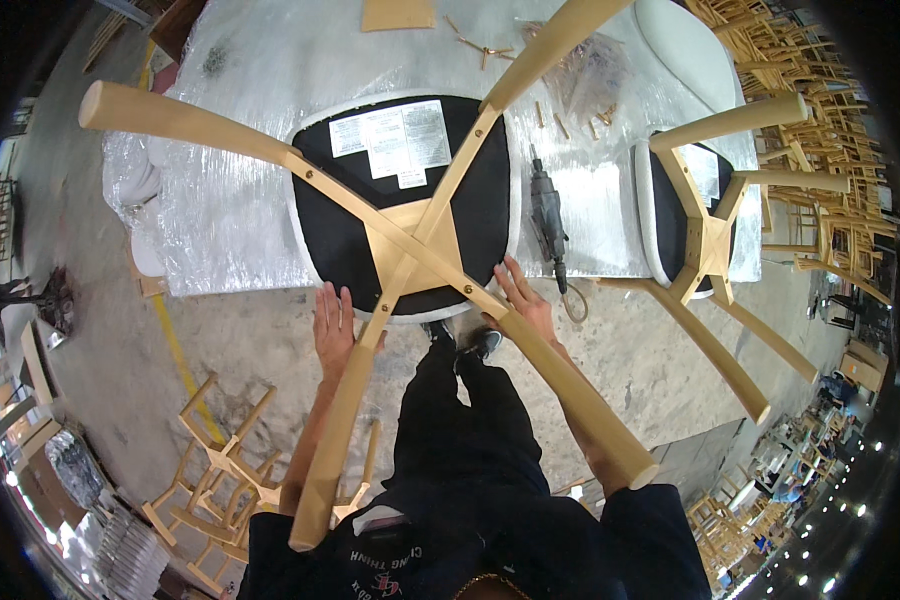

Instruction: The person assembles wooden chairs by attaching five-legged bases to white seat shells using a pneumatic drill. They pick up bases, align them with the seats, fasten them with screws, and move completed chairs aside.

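A padded chair seat (325,230) lies upside down before me, its black underside facing up and its rim pale. Across it is screwed a wooden X-shaped leg frame (415,248), with four-way splayed legs pointing up and outward. My left hand (334,328) rests against the seat's near left corner, fingers stretched and thumb apart. At the near right corner, my right hand (526,305) touches the edge with its fingers extended, partly behind a leg. A black power screwdriver (547,212) lies to the right of the seat, a loop at its near end.
The table (230,230) is covered in clear plastic wrap. A second upturned chair (705,235) stands at its right end. Loose bolts (562,126) and a plastic bag (585,70) lie at the back. Wooden frames (220,465) stand on the floor at left; more are stacked far right.
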Available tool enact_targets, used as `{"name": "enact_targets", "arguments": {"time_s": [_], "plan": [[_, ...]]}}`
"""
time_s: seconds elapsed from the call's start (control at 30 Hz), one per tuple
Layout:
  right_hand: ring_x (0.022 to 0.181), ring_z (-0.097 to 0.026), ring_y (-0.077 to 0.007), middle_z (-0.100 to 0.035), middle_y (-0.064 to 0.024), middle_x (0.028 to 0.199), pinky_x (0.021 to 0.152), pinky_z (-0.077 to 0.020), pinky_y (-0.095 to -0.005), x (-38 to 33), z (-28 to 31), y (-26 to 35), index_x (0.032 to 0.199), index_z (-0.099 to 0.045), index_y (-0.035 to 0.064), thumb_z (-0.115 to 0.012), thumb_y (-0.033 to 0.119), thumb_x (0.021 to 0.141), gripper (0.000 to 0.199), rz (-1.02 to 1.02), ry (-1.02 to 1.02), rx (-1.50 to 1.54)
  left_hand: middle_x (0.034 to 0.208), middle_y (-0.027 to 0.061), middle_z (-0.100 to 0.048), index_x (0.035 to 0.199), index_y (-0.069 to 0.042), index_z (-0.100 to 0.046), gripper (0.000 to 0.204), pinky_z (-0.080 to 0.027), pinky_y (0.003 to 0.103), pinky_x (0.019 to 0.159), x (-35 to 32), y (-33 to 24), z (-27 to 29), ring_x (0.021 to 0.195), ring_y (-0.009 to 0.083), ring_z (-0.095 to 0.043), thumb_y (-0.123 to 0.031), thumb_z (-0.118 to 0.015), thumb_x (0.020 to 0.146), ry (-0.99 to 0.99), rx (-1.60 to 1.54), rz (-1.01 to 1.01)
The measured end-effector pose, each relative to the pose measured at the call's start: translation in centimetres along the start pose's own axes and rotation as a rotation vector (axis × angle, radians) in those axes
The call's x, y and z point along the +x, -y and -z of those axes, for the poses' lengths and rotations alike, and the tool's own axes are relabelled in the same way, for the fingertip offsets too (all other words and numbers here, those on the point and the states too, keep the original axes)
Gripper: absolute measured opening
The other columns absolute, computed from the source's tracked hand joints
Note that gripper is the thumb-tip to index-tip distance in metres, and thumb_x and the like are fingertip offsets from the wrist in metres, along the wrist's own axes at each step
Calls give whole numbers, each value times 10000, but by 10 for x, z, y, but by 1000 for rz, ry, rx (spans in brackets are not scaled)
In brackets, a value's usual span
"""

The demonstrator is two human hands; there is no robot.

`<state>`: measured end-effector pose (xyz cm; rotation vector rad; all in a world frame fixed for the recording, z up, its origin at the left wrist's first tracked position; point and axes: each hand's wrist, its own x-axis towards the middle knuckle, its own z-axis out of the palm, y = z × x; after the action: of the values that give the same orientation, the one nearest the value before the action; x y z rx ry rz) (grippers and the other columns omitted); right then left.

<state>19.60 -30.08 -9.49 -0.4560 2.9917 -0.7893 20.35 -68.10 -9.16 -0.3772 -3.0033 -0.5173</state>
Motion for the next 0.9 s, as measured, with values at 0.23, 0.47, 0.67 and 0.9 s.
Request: {"name": "enact_targets", "arguments": {"time_s": [0.23, 0.47, 0.67, 0.9], "plan": [[1304, -589, -476, -225, -218, 1739, 1037, -542, -498, 5, -17, 22, 1647, -268, 2, -764, 226, 871, 948, -130, -70, 113, 1690, 289, -312, 1629, -47, -398, 1011, -420, 525, 1196, -2, 21, 2, 1539, 528, -325, -362, -888, 803, -10, -123, -113], [957, -707, -428, -233, -239, 1735, 778, -604, -465, 3, -38, 32, 1661, -255, 23, -667, 84, 852, 910, -215, -23, -5, 1727, 163, -322, 1639, -132, -418, 982, -391, 526, 1201, 7, 53, 19, 1572, 434, -320, -467, -852, 824, 101, -65, -182], [777, -718, -389, -262, -217, 1731, 647, -599, -444, 6, -16, 12, 1677, -268, 73, -658, 58, 838, 926, -156, 30, 90, 1706, 258, -286, 1627, 54, -316, 1199, -187, 570, 1284, 13, 18, 9, 1608, 412, -218, -609, -841, 777, 91, 32, -46], [894, -743, -398, -150, -178, 1769, 694, -613, -451, 6, -26, 27, 1687, -224, 78, -683, 96, 850, 955, -166, -66, 63, 1706, 278, -279, 1618, 23, -372, 1084, -348, 560, 1222, 19, 36, 11, 1576, 484, -270, -479, -869, 795, 67, -99, -159]]}}
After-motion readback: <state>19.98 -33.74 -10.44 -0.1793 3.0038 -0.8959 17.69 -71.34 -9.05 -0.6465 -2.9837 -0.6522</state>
